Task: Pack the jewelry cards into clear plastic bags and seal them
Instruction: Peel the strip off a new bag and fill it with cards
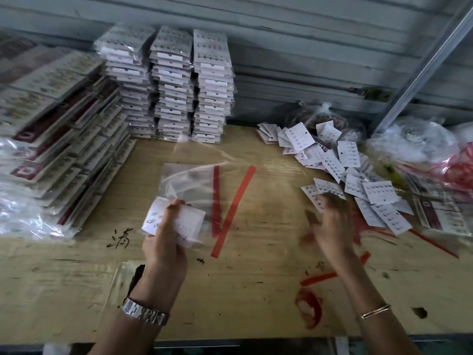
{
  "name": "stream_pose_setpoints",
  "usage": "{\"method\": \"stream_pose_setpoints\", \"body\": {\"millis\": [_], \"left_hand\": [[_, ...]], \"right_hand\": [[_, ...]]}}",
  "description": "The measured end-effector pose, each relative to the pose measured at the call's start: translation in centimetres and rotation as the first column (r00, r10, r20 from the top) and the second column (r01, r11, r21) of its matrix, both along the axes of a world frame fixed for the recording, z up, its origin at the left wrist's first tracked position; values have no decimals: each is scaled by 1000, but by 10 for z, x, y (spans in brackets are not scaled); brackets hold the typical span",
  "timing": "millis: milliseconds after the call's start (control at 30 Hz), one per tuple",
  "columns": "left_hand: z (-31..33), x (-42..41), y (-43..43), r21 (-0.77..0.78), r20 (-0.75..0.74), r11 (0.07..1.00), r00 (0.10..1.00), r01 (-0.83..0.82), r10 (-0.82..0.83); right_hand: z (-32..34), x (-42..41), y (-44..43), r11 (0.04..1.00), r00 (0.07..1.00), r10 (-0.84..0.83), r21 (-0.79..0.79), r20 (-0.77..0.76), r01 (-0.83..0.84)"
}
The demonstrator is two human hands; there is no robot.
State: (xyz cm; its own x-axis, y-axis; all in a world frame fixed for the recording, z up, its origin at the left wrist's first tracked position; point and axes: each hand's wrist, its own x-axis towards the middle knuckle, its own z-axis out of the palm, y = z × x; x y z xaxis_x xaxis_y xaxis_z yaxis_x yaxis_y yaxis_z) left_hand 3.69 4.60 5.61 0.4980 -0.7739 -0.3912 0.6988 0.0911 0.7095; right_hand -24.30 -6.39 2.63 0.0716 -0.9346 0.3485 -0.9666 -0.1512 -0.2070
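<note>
left hand (163, 242) grip: thumb on top, fingers curled under a small stack of jewelry cards (190, 217), held flat just above the table (256, 290) w/ the stack's far edge at the mouth of a clear bag (184, 180), prob. so the lot can slide straight in. right hand (331, 224) is motion-blurred, fingers down on the near edge of the loose pile (378, 193) of unpacked cards; can't tell if its grip has one pinched or is only touching, looks like reaching for the next card to add. bags lie flat mid-table, mouths toward the person, red strips (235, 206) along their flaps, likely the seal tape, so nothing sealed here yet. loose pile sits on the right, within easy reach of that hand; finished packed stacks (212, 85) are parked at the back by the wall, out of the work zone, and bigger carded packs (64, 129) are fanned along the left. torn red scraps (332, 275) near the right forearm, prob. peeled liners.
</note>
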Motion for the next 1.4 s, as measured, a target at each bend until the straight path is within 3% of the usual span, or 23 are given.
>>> {"method": "stream_pose_setpoints", "body": {"millis": [100,200,333,467,533,600,700,800,900,1033,1200,1267,1400], "left_hand": [[2,2,0,-7,-16,999,999,-37,37],[1,2,0,-23,-35,999,999,-31,31],[0,2,-2,-4,-37,999,998,-50,50],[0,3,-2,16,-54,997,996,-75,76],[0,4,-2,6,-49,997,996,-79,79],[1,5,-2,2,-37,996,995,-89,89],[2,6,-1,-4,-27,997,997,-72,72],[0,8,0,-13,-4,999,999,-53,53],[0,9,1,-39,30,999,999,-12,13],[-1,8,1,-26,25,1000,1000,-3,3],[0,6,0,-3,-9,1000,1000,11,-11],[3,6,1,-6,-19,1000,1000,9,-9],[6,4,3,-30,-27,1000,1000,-1,1]], "right_hand": [[-8,-21,-11,997,991,-59,43,-117,64],[-8,-29,-17,999,987,-17,33,-158,22],[-3,-30,-18,996,978,6,-88,-208,-25],[10,-17,-8,956,995,97,-277,-29,-101],[17,-8,-6,946,972,194,-287,130,-150],[22,1,-4,967,905,243,-165,348,-196],[22,12,-6,915,772,132,223,622,-337],[11,23,-10,801,717,-18,439,697,-408],[-1,29,-13,777,750,1,471,662,-418],[-5,26,-14,815,809,99,419,579,-399],[-2,12,-21,924,896,304,130,324,-360],[2,-3,-34,953,942,285,56,175,-299],[12,-38,-66,958,994,91,267,52,-102]]}}
